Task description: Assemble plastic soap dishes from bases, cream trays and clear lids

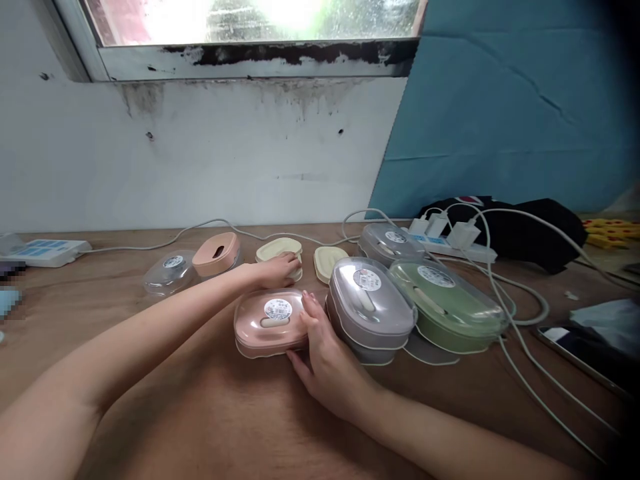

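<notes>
My right hand (327,357) grips the right end of a pink oval lunch box (257,330), thumb at its front edge. The box has a clear cover, a round label and a pale handle-like piece set in its top. Behind the box, my left hand (277,271) is closed over the front of a cream oval lid (277,248); its fingertips are partly hidden. Another cream lid (329,262) lies just to the right. Beside my right hand stand a grey-lilac lunch box (380,313) and a green lunch box (463,323), both under clear covers.
At left are a clear cover (167,275) and a peach lid (213,257) leaning on something clear. Another grey box (387,241) stands behind. White cables run from a power strip (465,250) across the right side, near a phone (580,357). Another power strip (50,252) lies far left.
</notes>
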### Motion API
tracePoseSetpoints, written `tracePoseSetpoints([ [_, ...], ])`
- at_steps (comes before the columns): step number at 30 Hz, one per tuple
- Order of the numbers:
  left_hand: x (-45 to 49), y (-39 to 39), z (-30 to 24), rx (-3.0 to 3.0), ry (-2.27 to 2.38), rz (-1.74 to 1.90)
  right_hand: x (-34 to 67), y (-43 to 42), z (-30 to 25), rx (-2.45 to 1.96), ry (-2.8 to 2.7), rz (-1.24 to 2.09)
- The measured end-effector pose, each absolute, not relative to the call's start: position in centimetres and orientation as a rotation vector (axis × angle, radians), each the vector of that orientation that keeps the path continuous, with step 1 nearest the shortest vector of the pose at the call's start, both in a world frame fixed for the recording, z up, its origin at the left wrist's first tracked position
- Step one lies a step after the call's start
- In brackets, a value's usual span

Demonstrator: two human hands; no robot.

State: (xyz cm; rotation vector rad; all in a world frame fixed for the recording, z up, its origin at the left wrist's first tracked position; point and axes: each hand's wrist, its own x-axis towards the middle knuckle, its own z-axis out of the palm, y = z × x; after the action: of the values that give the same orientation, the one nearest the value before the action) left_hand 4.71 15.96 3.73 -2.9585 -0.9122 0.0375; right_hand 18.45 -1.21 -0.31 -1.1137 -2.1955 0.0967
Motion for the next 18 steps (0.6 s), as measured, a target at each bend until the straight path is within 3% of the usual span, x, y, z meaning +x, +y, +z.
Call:
tracePoseSetpoints([
  [10, 5.8, 15.9, 6.1, -2.864, -1.145, 0.148, 18.3, -1.2, -0.2, -1.093, -2.182, 0.119],
  [18, 10.4, 16.3, 6.5, -3.088, -0.97, 0.009, 18.6, -1.3, -0.3, -1.104, -2.205, 0.104],
])
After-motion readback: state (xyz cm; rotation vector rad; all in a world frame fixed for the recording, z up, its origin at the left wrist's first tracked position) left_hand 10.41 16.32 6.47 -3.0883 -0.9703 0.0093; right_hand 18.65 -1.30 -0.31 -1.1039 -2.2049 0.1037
